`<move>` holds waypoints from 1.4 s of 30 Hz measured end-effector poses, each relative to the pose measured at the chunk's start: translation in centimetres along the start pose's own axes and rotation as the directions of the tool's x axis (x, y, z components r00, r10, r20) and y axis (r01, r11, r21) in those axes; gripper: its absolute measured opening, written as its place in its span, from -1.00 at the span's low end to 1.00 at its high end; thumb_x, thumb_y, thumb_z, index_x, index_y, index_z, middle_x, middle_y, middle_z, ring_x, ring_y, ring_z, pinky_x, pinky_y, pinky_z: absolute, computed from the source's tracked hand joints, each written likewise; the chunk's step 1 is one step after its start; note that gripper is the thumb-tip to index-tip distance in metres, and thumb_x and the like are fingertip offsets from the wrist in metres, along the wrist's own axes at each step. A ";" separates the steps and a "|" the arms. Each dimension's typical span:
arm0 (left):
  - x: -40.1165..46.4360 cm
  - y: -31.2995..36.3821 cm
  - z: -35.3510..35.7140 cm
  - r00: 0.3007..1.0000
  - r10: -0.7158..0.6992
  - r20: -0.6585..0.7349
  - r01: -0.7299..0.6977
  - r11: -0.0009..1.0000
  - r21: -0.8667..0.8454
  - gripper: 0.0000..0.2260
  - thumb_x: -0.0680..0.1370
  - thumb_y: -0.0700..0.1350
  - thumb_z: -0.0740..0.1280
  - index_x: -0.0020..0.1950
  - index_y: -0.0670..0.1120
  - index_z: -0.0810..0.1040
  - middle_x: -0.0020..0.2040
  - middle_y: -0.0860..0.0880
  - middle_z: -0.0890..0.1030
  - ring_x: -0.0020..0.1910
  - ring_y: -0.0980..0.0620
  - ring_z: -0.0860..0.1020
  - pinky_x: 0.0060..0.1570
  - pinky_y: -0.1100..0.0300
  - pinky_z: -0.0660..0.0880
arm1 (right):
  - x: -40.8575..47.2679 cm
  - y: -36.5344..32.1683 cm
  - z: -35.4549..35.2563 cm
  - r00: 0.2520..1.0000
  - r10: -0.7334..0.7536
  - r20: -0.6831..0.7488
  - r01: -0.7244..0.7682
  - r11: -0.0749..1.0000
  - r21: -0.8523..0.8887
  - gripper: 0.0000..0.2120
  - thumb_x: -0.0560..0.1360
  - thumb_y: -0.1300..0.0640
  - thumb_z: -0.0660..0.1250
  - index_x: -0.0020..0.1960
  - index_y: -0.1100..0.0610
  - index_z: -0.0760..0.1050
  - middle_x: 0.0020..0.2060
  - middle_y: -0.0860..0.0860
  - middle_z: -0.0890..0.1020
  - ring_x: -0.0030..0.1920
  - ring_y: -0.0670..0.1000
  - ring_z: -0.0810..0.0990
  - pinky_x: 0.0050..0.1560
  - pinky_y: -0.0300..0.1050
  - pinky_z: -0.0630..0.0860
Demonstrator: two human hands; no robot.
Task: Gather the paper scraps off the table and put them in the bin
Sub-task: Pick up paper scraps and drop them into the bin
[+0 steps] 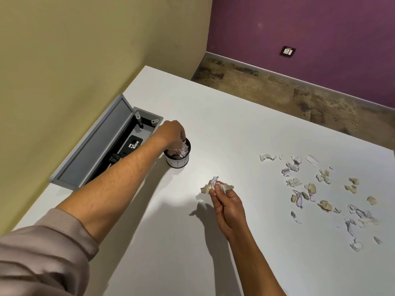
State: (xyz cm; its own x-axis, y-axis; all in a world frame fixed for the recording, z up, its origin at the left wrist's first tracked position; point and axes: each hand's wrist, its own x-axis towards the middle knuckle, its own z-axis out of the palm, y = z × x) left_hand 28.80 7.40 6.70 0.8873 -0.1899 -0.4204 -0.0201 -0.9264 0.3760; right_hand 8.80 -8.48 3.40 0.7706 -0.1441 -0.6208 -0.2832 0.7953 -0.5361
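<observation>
A small round bin (178,161) with a dark rim stands on the white table (213,116) and holds crumpled paper. My left hand (171,133) hovers over its mouth with fingers curled down onto the scraps inside. Whether it still grips any I cannot tell. My right hand (227,205) is raised above the table's middle and pinches a bunch of paper scraps (215,184) at its fingertips. Several torn paper scraps (320,193) lie scattered on the table to the right.
An open grey cable box (102,144) with sockets is set into the table just left of the bin, its lid tilted up against the yellow wall. The table's far edge drops to a patterned floor (288,92) below a purple wall.
</observation>
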 end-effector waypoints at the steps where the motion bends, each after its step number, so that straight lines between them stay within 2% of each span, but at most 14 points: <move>1: 0.1 0.1 0.4 1.000 -0.004 -0.010 0.004 1.000 -0.011 -0.89 0.45 -0.26 0.45 -0.12 -0.07 0.63 0.01 -0.08 0.65 -0.03 -0.04 0.61 -0.10 0.17 0.55 | 0.1 0.0 -0.1 1.000 0.000 0.001 0.000 1.000 -0.005 -0.85 0.53 0.39 0.26 0.05 0.33 0.57 -0.11 0.10 0.68 -0.10 -0.06 0.68 -0.10 -0.27 0.60; 2: 0.1 0.1 0.9 1.000 -0.008 -0.010 0.008 1.000 -0.009 -0.92 0.45 -0.26 0.43 -0.16 -0.08 0.64 -0.03 -0.09 0.66 -0.03 -0.07 0.62 -0.06 0.12 0.59 | 0.1 0.0 -0.1 1.000 -0.002 0.004 0.003 1.000 -0.010 -0.85 0.52 0.38 0.27 0.04 0.33 0.57 -0.11 0.10 0.68 -0.09 -0.06 0.68 -0.09 -0.27 0.60; 5: 0.2 -0.2 2.7 1.000 -0.026 -0.005 0.026 0.999 0.040 -0.90 0.48 -0.20 0.35 -0.07 -0.12 0.66 -0.02 -0.13 0.65 -0.05 -0.14 0.62 -0.01 0.02 0.61 | 0.4 0.1 -0.2 1.000 -0.012 0.018 0.012 1.000 -0.023 -0.86 0.52 0.37 0.27 0.03 0.33 0.58 -0.09 0.09 0.67 -0.07 -0.05 0.68 -0.08 -0.27 0.59; 11: 0.7 -0.8 5.0 1.000 -0.018 0.011 0.016 0.989 0.148 -0.77 0.57 -0.18 0.23 0.16 -0.14 0.60 0.12 -0.12 0.58 0.08 -0.16 0.58 0.00 0.11 0.53 | 1.0 0.2 -0.4 0.999 -0.010 0.038 0.012 0.999 -0.051 -0.85 0.53 0.35 0.27 0.04 0.33 0.58 -0.09 0.09 0.67 -0.06 -0.04 0.67 -0.05 -0.27 0.59; 16: 0.8 -1.8 3.9 0.999 0.022 -0.038 -0.020 0.999 0.047 -0.73 0.47 -0.31 0.27 -0.04 -0.04 0.70 0.02 -0.12 0.67 0.00 -0.14 0.62 0.04 0.03 0.59 | 1.6 0.3 -0.1 0.999 0.011 0.035 -0.009 0.999 -0.043 -0.86 0.52 0.35 0.28 0.03 0.33 0.58 -0.12 0.09 0.68 -0.10 -0.05 0.67 -0.07 -0.27 0.59; 18: -0.1 -2.4 3.3 0.991 0.043 -0.126 -0.045 0.999 -0.010 -0.69 0.45 -0.35 0.26 -0.08 -0.01 0.71 -0.01 -0.10 0.69 0.03 -0.11 0.60 0.03 0.02 0.59 | 1.7 0.5 0.1 0.999 0.016 0.042 -0.015 0.999 -0.040 -0.86 0.52 0.35 0.27 0.03 0.32 0.58 -0.13 0.08 0.68 -0.11 -0.05 0.67 -0.07 -0.27 0.59; 20: -1.5 -2.9 3.0 0.959 0.055 -0.279 -0.089 0.990 -0.111 -0.72 0.49 -0.35 0.28 -0.01 -0.07 0.71 -0.01 -0.10 0.70 0.06 -0.10 0.60 0.05 0.03 0.57 | 1.9 0.8 0.4 0.999 0.021 0.044 -0.019 0.999 -0.032 -0.86 0.52 0.36 0.27 0.02 0.32 0.58 -0.14 0.08 0.69 -0.11 -0.05 0.67 -0.08 -0.27 0.59; 24: -6.1 -3.6 4.5 0.799 -0.039 -0.600 -0.210 0.917 -0.340 -0.78 0.56 -0.34 0.27 0.10 -0.20 0.66 0.05 -0.13 0.68 0.04 -0.07 0.60 0.13 0.15 0.50 | 2.1 1.0 1.4 0.998 0.021 0.062 -0.020 0.999 -0.026 -0.87 0.53 0.38 0.26 0.01 0.33 0.57 -0.14 0.09 0.68 -0.12 -0.04 0.67 -0.08 -0.27 0.59; 26: -8.0 -4.6 7.2 0.745 -0.091 -0.660 -0.249 0.881 -0.402 -0.76 0.55 -0.41 0.23 0.09 -0.26 0.64 0.03 -0.16 0.64 -0.03 -0.04 0.57 0.07 0.35 0.46 | 2.2 0.8 2.0 0.998 0.021 0.065 -0.019 0.999 -0.030 -0.87 0.53 0.39 0.25 -0.01 0.33 0.57 -0.16 0.09 0.68 -0.15 -0.05 0.68 -0.10 -0.28 0.60; 28: -9.2 -5.8 10.8 0.744 -0.112 -0.659 -0.235 0.879 -0.415 -0.75 0.53 -0.44 0.19 0.05 -0.29 0.63 0.01 -0.18 0.63 -0.06 -0.03 0.57 0.05 0.48 0.40 | 2.3 0.5 2.7 0.998 0.016 0.057 -0.014 0.999 -0.028 -0.87 0.53 0.41 0.24 -0.04 0.32 0.56 -0.20 0.09 0.68 -0.18 -0.06 0.69 -0.12 -0.29 0.60; 32: -10.8 -8.7 18.5 0.831 -0.018 -0.557 -0.203 0.921 -0.333 -0.80 0.61 -0.24 0.24 0.16 -0.17 0.62 0.15 -0.10 0.64 0.18 -0.08 0.56 0.29 0.13 0.39 | 3.4 0.2 3.9 0.998 -0.011 0.060 0.012 1.000 -0.013 -0.88 0.52 0.42 0.26 -0.04 0.31 0.56 -0.21 0.07 0.68 -0.15 -0.07 0.68 -0.09 -0.26 0.60; 35: -11.6 -10.2 22.6 0.892 0.138 -0.430 -0.228 0.960 -0.165 -0.61 0.66 -0.02 0.08 0.37 -0.15 0.50 0.40 -0.09 0.48 0.44 -0.07 0.38 0.49 0.08 0.15 | 4.4 -0.2 5.0 0.997 -0.032 0.071 0.034 0.999 -0.020 -0.90 0.51 0.42 0.29 -0.05 0.31 0.56 -0.23 0.06 0.69 -0.16 -0.07 0.68 -0.08 -0.25 0.61; 38: -11.9 -11.1 24.0 0.900 0.257 -0.352 -0.266 0.964 0.024 -0.54 0.68 0.06 0.02 0.51 -0.12 0.31 0.53 -0.09 0.28 0.55 -0.06 0.16 0.53 -0.02 0.05 | 5.6 -0.5 6.1 0.995 -0.073 0.075 0.081 0.990 -0.112 -0.91 0.49 0.41 0.34 -0.04 0.30 0.58 -0.21 0.07 0.68 -0.16 -0.05 0.67 -0.02 -0.22 0.61; 42: -11.9 -10.9 23.8 0.903 0.280 -0.325 -0.271 0.960 0.076 -0.52 0.67 0.07 0.04 0.55 -0.09 0.22 0.56 -0.09 0.22 0.57 -0.06 0.09 0.51 -0.08 0.08 | 7.5 -0.7 7.5 0.989 -0.128 0.078 0.144 0.952 -0.268 -0.91 0.46 0.38 0.39 -0.03 0.32 0.59 -0.18 0.09 0.66 -0.18 -0.05 0.67 -0.02 -0.22 0.59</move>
State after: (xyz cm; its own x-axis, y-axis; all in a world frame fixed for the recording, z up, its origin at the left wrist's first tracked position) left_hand 7.48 11.99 -12.01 0.9454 -0.3258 -0.0063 -0.2943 -0.8622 0.4123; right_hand 19.03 -5.69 3.39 0.8428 -0.1978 -0.5006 -0.3118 0.5787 -0.7536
